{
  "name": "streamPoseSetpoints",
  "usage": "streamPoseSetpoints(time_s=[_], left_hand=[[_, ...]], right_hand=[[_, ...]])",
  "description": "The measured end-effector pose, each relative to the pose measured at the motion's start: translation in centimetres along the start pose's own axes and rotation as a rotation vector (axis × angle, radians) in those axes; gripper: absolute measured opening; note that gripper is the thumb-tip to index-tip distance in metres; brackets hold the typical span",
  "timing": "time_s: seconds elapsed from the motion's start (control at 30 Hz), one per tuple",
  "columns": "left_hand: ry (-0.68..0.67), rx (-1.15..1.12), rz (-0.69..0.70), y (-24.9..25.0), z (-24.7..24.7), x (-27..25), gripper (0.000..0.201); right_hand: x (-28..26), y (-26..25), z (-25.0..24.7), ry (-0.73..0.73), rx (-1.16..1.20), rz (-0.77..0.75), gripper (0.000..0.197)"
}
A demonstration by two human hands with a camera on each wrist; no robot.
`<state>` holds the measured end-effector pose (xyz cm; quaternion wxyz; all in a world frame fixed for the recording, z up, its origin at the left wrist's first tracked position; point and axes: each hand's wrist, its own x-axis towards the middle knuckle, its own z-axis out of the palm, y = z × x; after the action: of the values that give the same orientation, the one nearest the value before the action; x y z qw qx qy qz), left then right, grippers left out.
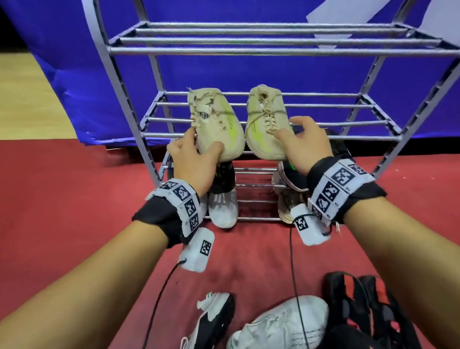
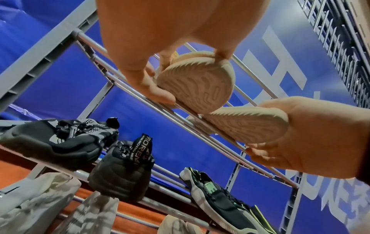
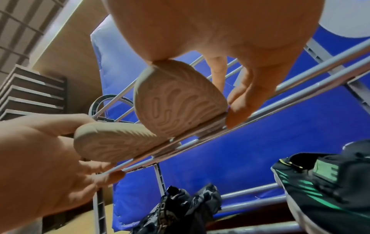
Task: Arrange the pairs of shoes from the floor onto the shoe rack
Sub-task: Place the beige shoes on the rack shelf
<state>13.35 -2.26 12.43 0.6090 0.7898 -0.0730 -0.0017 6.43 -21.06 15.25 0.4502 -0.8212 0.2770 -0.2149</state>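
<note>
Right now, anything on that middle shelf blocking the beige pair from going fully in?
Nothing visible. The left hand and right hand hold the beige shoes, already resting on the middle shelf; the bars behind them are bare.

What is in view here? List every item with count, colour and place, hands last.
shoe rack: one, grey frame with silver bars, against the blue backdrop.
beige sneakers: two, beige with yellow-green streaks, on the middle shelf, heels over its front bar.
black shoes: two, black-grey, lower shelf, left.
dark sneaker: one, black with green, lower shelf, right.
white sneakers: two, white, one black-soled, on the red carpet.
black-red shoes: two, floor, right.
left hand: grip on left beige heel.
right hand: grip on right beige heel.
</note>
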Motion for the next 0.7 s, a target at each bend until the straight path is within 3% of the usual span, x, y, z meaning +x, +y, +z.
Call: streamPoseSetpoints(time_s=[0.07, 0.2, 0.43, 0.6, 0.7], left_hand=[[-0.058, -0.044, -0.027, 0.0, -0.2, -0.8, 0.073], [-0.237, -0.264, -0.142, 0.4, -0.2, -1.7, 0.068], [-0.153, -0.381, -0.101, 0.4, -1.4, -0.4, 0.069], [-0.047, -0.320, -0.069, 0.2, -3.9, 2.6, 0.070], [-0.015, -0.342, -0.083, 0.5, -4.9, 3.9, 0.059]], right_hand=[[-0.7, -0.1, 0.1, -0.057, 0.014, 0.060, 0.061], [-1.7, -0.8, 0.7, -0.249, 0.366, 0.261, 0.043], [-2.7, -1.7, 2.1, -0.237, 0.606, 0.105, 0.029], [-1.7, -2.1, 5.7, -0.213, 0.666, 0.093, 0.060], [-1.3, -3.1, 7.9, -0.252, 0.703, 0.092, 0.058]])
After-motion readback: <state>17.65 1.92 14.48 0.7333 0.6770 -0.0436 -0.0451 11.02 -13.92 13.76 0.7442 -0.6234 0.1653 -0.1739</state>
